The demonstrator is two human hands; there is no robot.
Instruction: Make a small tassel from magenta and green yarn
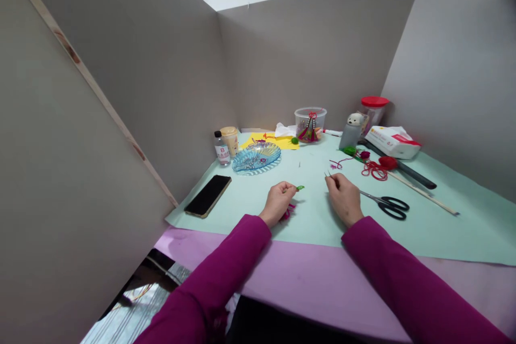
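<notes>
My left hand [278, 203] is closed in a pinch above the mat. A small loop of green cord [300, 188] sticks out past its fingertips, and magenta yarn [288, 212] shows just beneath the hand. To the right, my right hand [342, 196] is closed on tweezers [328, 174]; two thin tips point away from me, slightly apart, and the rest is hidden by the fingers. Black-handled scissors [390, 205] lie beside my right hand, blades toward it. A piece of magenta thread [341, 163] lies beyond that hand.
A phone [207, 196] lies left, near a blue glass dish [242, 166] with beads and a small bottle [222, 150]. Behind stands a clear tub [302, 116]. Red cord [374, 171], a stick [423, 192] and a tissue pack [393, 142] lie right. Grey partitions [314, 54] surround the table.
</notes>
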